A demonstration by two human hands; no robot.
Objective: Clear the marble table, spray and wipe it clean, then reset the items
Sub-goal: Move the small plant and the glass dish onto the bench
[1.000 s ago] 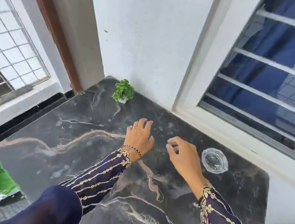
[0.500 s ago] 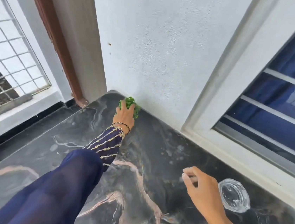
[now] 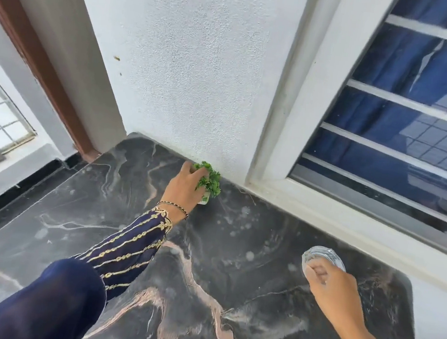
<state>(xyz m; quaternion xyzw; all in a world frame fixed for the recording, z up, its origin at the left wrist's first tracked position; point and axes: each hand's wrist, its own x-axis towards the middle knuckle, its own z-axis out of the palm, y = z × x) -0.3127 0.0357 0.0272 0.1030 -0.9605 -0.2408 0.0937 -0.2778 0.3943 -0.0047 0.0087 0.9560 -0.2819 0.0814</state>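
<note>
The dark marble table (image 3: 235, 254) with pinkish veins fills the lower view. At its back edge by the wall, my left hand (image 3: 184, 185) grips a small green artificial plant (image 3: 211, 180) in a white pot; the fingers curl round the foliage. Near the right edge lies a clear glass ashtray (image 3: 323, 257). My right hand (image 3: 329, 281) covers its near side with fingers curled onto the rim. Whether the ashtray is off the table I cannot tell.
A white textured wall (image 3: 200, 69) rises behind the table. A barred window (image 3: 403, 120) with a white sill runs along the right. A brown door frame (image 3: 35, 50) and a tiled ledge lie to the left.
My left hand reached to the back and took hold of the plant. My right hand moved right onto the glass ashtray. The view tilted closer to the wall.
</note>
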